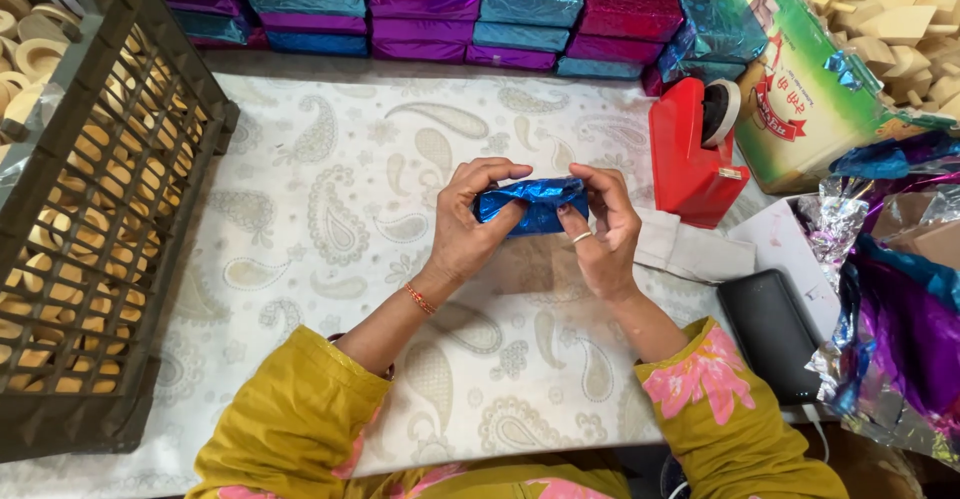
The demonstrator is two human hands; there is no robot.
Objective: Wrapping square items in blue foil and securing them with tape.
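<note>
Wrapping step: your left hand point(470, 221) and right hand point(603, 234) both pinch the blue foil packet point(532, 204); sealing would need the tape dispenser point(693, 154) at 3 o'clock.

Both hands, left hand point(470, 221) and right hand point(603, 231), pinch a blue foil-wrapped packet point(531, 205).

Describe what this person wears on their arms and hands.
Both arms have mustard-yellow sleeves pushed up to the elbows; the right sleeve shows a pink flower print. The left hand has a thin red-orange bangle at the wrist. The right hand wears a silver ring.
</note>
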